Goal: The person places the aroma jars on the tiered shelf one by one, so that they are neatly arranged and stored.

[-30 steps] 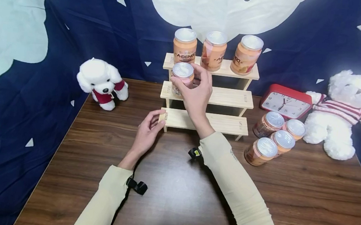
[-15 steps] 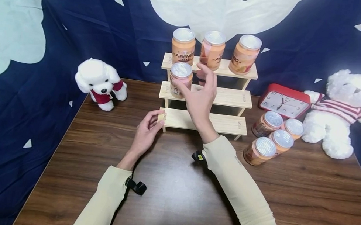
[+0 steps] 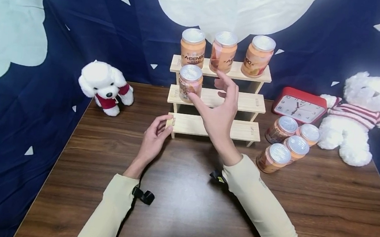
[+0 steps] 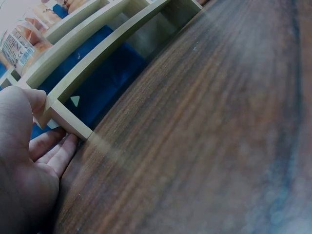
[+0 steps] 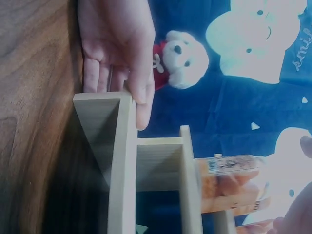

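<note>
A three-step wooden display rack [image 3: 245, 131] stands on the table. My left hand [image 3: 154, 138] grips the left end of its lowest step; in the left wrist view the other fingers [image 4: 57, 155] curl by the side leg. On the left of the middle step stands an upright jar [image 3: 190, 88] with orange contents and a silver lid. Just right of this jar is my right hand [image 3: 219, 116], thumb and fingers spread apart around nothing. Three similar jars, a left one [image 3: 192, 52], a middle one [image 3: 223, 57] and a right one [image 3: 258, 61], line the top step.
Several more lidded jars [image 3: 271, 161] cluster on the table right of the rack. Behind them are a red clock [image 3: 300, 105] and a white teddy bear [image 3: 355, 121]. A white toy dog [image 3: 107, 85] sits at the left, before a blue curtain [image 3: 116, 28].
My right hand has let go of the jar on the middle step and drawn back to the right, fingers widening. The jar stays put, and my left hand keeps its place.
</note>
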The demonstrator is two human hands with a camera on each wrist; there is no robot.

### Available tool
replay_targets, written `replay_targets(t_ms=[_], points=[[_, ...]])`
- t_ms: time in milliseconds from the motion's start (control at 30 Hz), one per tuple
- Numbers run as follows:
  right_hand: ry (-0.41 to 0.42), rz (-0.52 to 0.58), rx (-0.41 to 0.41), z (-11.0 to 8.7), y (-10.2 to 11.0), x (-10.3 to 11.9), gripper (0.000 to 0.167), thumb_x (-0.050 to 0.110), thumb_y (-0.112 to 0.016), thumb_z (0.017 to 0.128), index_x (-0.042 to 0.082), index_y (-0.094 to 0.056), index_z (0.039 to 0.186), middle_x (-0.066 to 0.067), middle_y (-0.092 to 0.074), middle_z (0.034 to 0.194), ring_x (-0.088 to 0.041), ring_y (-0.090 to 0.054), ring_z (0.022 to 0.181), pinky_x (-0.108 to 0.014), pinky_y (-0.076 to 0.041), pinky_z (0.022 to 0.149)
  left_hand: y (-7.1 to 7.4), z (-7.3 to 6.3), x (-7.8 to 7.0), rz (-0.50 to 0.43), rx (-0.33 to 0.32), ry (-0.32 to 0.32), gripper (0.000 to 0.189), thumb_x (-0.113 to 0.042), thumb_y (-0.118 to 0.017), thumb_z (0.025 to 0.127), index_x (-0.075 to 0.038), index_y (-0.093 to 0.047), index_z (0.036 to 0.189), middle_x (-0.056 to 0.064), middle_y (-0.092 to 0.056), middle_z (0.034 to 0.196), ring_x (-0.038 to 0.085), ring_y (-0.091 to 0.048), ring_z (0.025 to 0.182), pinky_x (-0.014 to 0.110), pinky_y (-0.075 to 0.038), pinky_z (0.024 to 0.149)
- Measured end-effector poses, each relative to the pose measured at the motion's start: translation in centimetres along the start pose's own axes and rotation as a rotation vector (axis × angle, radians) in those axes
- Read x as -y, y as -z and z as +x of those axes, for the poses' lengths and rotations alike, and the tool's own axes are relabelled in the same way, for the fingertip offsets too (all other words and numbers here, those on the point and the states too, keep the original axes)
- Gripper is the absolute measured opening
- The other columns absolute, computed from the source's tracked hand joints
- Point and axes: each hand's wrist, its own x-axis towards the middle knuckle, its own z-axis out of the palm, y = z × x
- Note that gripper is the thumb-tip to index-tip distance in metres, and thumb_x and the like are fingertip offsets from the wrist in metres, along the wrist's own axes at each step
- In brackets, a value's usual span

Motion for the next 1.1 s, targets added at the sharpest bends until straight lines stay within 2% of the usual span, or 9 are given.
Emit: replay_targets(t_ms=[200, 533, 767, 867, 1100], points=[[0.034, 0.011, 0.020, -0.4, 2.0, 1.2, 0.073, 0.010, -0.098, 0.083, 0.001, -0.063, 0.146, -0.019, -0.066, 0.127, -0.024, -0.062, 0.120, -0.040, -0.051, 0.102, 0.0, 0.0, 0.1, -0.001, -0.005, 0.003, 0.040, -0.001, -0.065, 0.111, 0.001, -0.060, 0.150, 0.024, -0.065, 0.150, 0.019, -0.064, 0.135, 0.024, -0.053, 0.114], [0.089, 0.092, -0.001, -0.6, 5.2, 3.1, 0.051, 0.011, -0.085, 0.091, -0.002, -0.070, 0.139, -0.022, -0.069, 0.119, -0.026, -0.062, 0.119, -0.036, -0.049, 0.104, 0.1, -0.1, -0.1, -0.009, -0.005, 0.010, 0.039, 0.001, -0.063, 0.111, 0.003, -0.059, 0.150, 0.024, -0.066, 0.149, 0.017, -0.064, 0.133, 0.023, -0.053, 0.114], [0.106, 0.181, -0.022, -1.0, 8.0, 3.7, 0.048, 0.007, -0.080, 0.091, -0.009, -0.070, 0.135, -0.001, -0.068, 0.118, -0.025, -0.061, 0.117, -0.035, -0.049, 0.103, 0.1, -0.1, -0.1, -0.008, 0.002, 0.010, 0.039, -0.001, -0.064, 0.111, 0.002, -0.060, 0.150, 0.024, -0.066, 0.149, 0.020, -0.064, 0.134, 0.023, -0.053, 0.114], [0.098, 0.213, -0.041, -1.1, 9.2, 3.8, 0.047, 0.005, -0.079, 0.092, -0.013, -0.069, 0.134, -0.002, -0.069, 0.119, -0.026, -0.063, 0.116, -0.033, -0.049, 0.102, 0.1, -0.1, -0.1, -0.008, 0.001, 0.008, 0.040, 0.000, -0.064, 0.111, 0.002, -0.060, 0.150, 0.024, -0.066, 0.149, 0.022, -0.064, 0.136, 0.023, -0.053, 0.114], [0.062, 0.225, -0.095, -1.6, 12.3, 3.0, 0.045, 0.003, -0.081, 0.092, -0.015, -0.069, 0.132, -0.006, -0.072, 0.114, -0.023, -0.065, 0.110, -0.026, -0.051, 0.094, 0.0, 0.0, 0.0, -0.011, -0.001, 0.017, 0.039, 0.000, -0.064, 0.111, 0.002, -0.060, 0.150, 0.024, -0.066, 0.150, 0.017, -0.065, 0.133, 0.023, -0.054, 0.113]])
